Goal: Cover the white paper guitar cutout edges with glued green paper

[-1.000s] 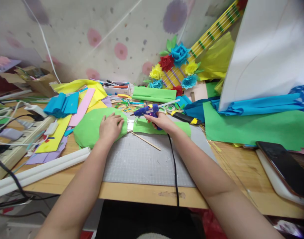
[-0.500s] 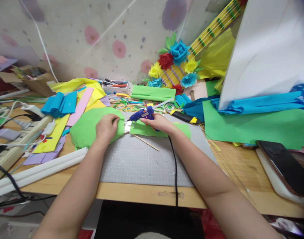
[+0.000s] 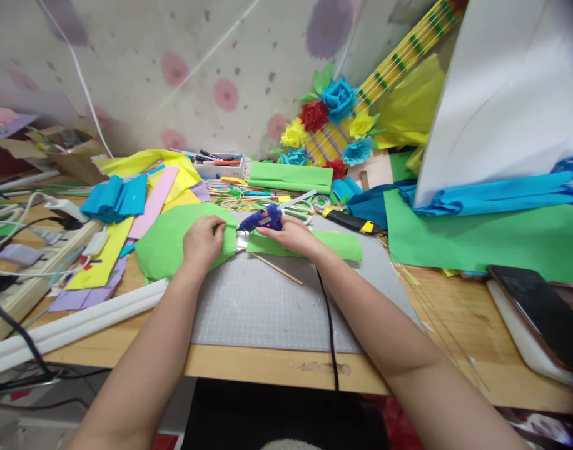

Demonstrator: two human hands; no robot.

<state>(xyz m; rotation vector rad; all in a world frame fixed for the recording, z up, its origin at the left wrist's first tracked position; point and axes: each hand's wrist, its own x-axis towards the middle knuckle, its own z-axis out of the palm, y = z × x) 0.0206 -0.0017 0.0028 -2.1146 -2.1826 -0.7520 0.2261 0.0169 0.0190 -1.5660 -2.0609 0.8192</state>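
In the head view, my right hand point(image 3: 293, 236) is wrapped round a blue hot glue gun point(image 3: 263, 219), its nozzle pointing left. The nozzle tip is at the right edge of a green paper-covered shape point(image 3: 167, 240). Pinched at that edge, the green paper sits between the fingers of my left hand point(image 3: 204, 240). A short white section point(image 3: 242, 240) shows between this shape and a green-wrapped strip point(image 3: 336, 245) that runs right beneath my right hand. A thin wooden stick point(image 3: 279, 270) lies just in front.
A grey cutting mat point(image 3: 268, 312) lies under the work. The gun's black cord point(image 3: 331, 331) drops over the table's front edge. A black-and-yellow utility knife point(image 3: 352, 220) lies behind right, a phone point(image 3: 542, 319) far right. Coloured paper point(image 3: 115, 199) and a power strip point(image 3: 42, 269) are left.
The glue gun and my right hand have moved slightly left, bringing the nozzle to the green paper's edge. My left hand keeps its pinch. The whole view has shifted slightly.
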